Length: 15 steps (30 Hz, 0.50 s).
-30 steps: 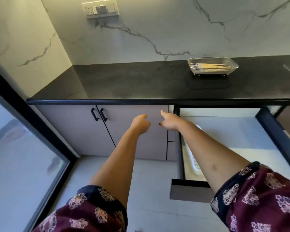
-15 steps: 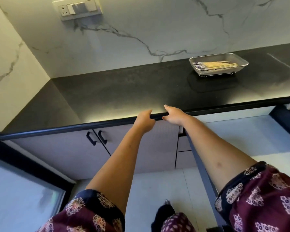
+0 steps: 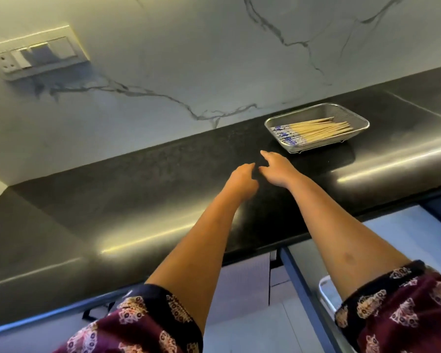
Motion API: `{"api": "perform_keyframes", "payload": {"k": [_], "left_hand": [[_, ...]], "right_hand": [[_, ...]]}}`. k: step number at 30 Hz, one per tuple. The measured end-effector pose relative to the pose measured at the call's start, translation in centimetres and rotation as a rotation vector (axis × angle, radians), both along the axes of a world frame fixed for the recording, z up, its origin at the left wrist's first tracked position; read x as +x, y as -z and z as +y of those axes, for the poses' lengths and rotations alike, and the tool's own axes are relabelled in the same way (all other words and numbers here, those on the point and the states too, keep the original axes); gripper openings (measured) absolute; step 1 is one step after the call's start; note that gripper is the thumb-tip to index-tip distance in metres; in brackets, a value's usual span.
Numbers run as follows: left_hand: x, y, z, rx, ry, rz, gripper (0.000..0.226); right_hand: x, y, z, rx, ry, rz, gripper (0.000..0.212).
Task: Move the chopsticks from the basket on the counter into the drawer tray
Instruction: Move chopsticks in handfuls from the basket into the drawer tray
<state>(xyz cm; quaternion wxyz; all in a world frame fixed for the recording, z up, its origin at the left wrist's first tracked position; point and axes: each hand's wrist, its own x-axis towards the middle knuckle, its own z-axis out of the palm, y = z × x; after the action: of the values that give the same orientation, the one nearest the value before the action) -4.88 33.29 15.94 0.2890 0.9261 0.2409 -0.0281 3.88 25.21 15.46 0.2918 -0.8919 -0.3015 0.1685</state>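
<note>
A metal mesh basket [image 3: 351, 113] stands on the black counter [image 3: 138, 189] at the right, near the wall. In it lies a bundle of several wooden chopsticks [image 3: 313, 129] with blue-patterned ends pointing left. My right hand [image 3: 275, 169] is stretched out over the counter, a short way left of and in front of the basket, fingers apart and holding nothing. My left hand [image 3: 242, 180] hovers just beside it to the left, fingers loosely curled, also holding nothing. The open drawer [image 3: 294, 273] shows at the lower right, with a corner of its white tray [image 3: 327, 289].
A marble wall with a switch panel [image 3: 36, 56] rises behind the counter. Grey cabinet doors [image 3: 242, 289] with a black handle [image 3: 97, 310] sit under the counter edge. My patterned maroon sleeves fill the bottom of the view.
Both hands have risen from the counter's front edge and reached forward over the counter towards the basket. The view has tilted up, so the drawer has mostly left the frame.
</note>
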Motion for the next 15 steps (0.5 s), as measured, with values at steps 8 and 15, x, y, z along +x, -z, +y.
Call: {"api": "perform_keyframes", "payload": {"k": [8, 15], "left_hand": [[8.0, -0.3, 1.5, -0.03, 0.08, 0.025, 0.064], [14.7, -0.3, 1.2, -0.037, 0.189, -0.081, 0.048]], "right_hand": [[5.3, 0.1, 0.3, 0.141, 0.217, 0.107, 0.048], [9.7, -0.1, 0.1, 0.389, 0.569, 0.327, 0.032]]}}
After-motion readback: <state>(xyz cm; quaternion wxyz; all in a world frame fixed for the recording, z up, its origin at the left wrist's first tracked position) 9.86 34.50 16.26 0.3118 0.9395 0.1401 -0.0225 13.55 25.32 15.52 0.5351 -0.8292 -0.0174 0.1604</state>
